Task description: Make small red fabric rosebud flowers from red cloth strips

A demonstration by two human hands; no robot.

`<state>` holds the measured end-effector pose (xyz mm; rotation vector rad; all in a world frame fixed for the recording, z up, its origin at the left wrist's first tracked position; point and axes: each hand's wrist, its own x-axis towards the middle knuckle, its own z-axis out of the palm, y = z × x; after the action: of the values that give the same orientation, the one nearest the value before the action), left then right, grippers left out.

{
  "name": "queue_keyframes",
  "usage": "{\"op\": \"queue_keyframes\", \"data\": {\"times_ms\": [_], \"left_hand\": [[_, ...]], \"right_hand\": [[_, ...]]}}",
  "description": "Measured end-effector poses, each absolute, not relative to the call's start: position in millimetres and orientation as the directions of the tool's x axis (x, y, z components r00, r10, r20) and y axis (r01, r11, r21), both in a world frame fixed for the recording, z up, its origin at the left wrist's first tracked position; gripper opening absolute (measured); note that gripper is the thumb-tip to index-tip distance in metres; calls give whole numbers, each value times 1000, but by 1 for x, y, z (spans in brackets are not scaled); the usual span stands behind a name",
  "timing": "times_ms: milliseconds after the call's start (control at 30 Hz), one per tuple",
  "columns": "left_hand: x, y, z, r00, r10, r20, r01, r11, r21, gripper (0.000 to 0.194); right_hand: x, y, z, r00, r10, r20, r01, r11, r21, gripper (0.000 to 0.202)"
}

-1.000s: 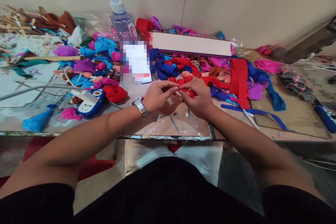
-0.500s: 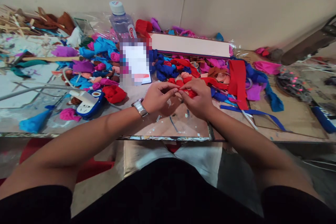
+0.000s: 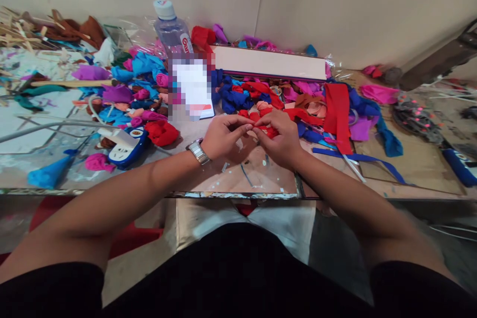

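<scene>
My left hand point(image 3: 225, 139) and my right hand point(image 3: 279, 136) meet fingertip to fingertip over the table's near part. Both pinch a small red piece point(image 3: 271, 132), which shows between and under the right fingers; its shape is mostly hidden. A metal watch point(image 3: 199, 152) sits on my left wrist. Just beyond the hands lies a heap of coloured crepe-like pieces, with blue ones point(image 3: 231, 98) and a wide red strip point(image 3: 337, 114) to the right. A phone point(image 3: 194, 89), partly blurred out, stands behind my left hand.
A clear bottle point(image 3: 173, 35) stands at the back beside a long pale box point(image 3: 268, 63). At left are a blue and white power strip point(image 3: 128, 149), a red bundle point(image 3: 162, 132) and a blue cone point(image 3: 50, 171). Dark tangled material point(image 3: 417, 119) lies at right.
Both hands keep nearly the same pose, with the fingers shifted very slightly. The pinched red piece stays between them.
</scene>
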<state>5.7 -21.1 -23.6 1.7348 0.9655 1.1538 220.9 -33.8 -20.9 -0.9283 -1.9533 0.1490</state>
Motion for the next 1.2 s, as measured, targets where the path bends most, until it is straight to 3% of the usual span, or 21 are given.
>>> {"op": "queue_keyframes", "data": {"times_ms": [567, 900, 1200], "left_hand": [[6, -17, -26, 320, 877, 358, 29, -387, 922, 37], [6, -19, -25, 252, 929, 270, 50, -291, 955, 40], [7, -22, -24, 283, 894, 348, 131, -396, 909, 36]], "right_hand": [[225, -29, -25, -280, 638, 717, 530, 726, -438, 11], [224, -30, -24, -297, 659, 691, 521, 718, -461, 17], [224, -30, -24, -288, 637, 715, 489, 740, -462, 15]]}}
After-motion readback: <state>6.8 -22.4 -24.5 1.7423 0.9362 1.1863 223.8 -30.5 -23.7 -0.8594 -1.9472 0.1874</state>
